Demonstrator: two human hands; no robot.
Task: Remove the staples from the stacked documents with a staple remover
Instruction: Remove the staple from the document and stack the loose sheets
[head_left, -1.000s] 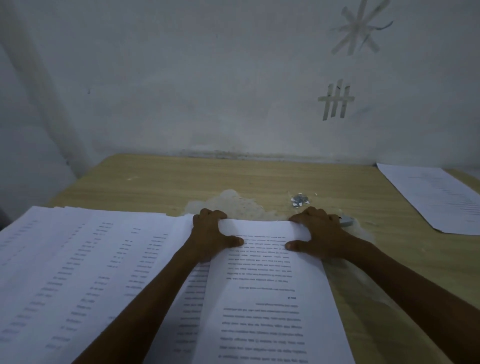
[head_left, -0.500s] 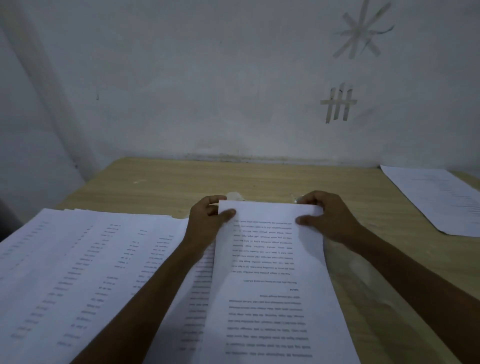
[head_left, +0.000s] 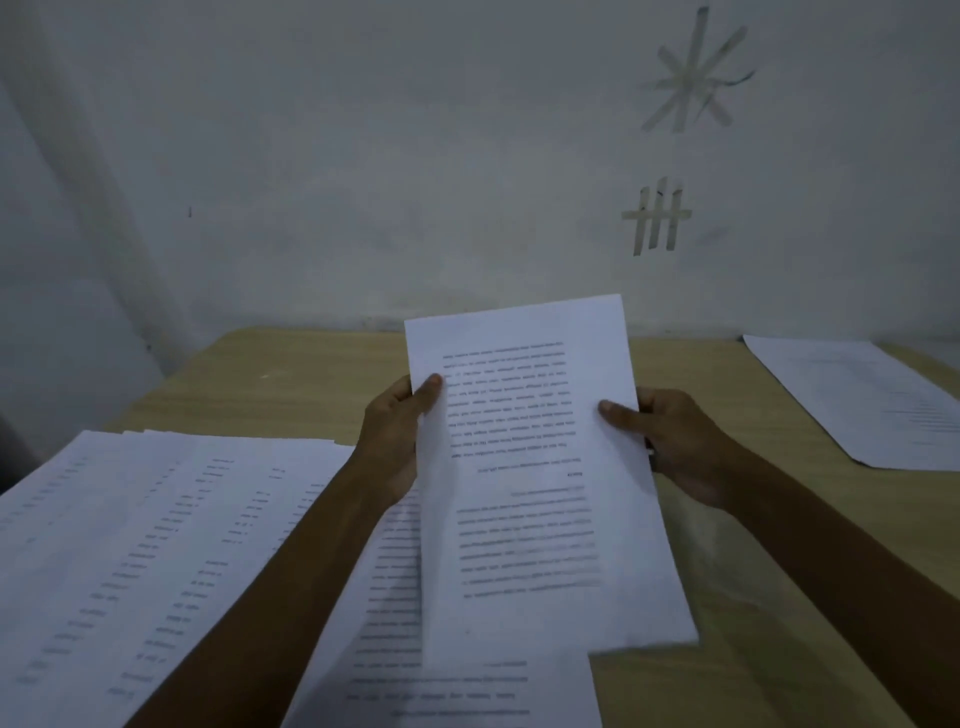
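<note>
Left hand (head_left: 395, 441) pinching the left edge of the printed document (head_left: 530, 493), thumb on its front, right hand (head_left: 675, 441) pinching the right edge likewise, document being held up over the wooden table (head_left: 311, 374) at centre, printed sheets (head_left: 156, 545) lying near left, another stack (head_left: 857, 400) resting far right.

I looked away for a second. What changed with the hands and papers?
The left hand and right hand, earlier pressing the printed sheet flat, now grip its side edges and have lifted it up from the table. The spread papers at left and the far-right sheet stayed put.
</note>
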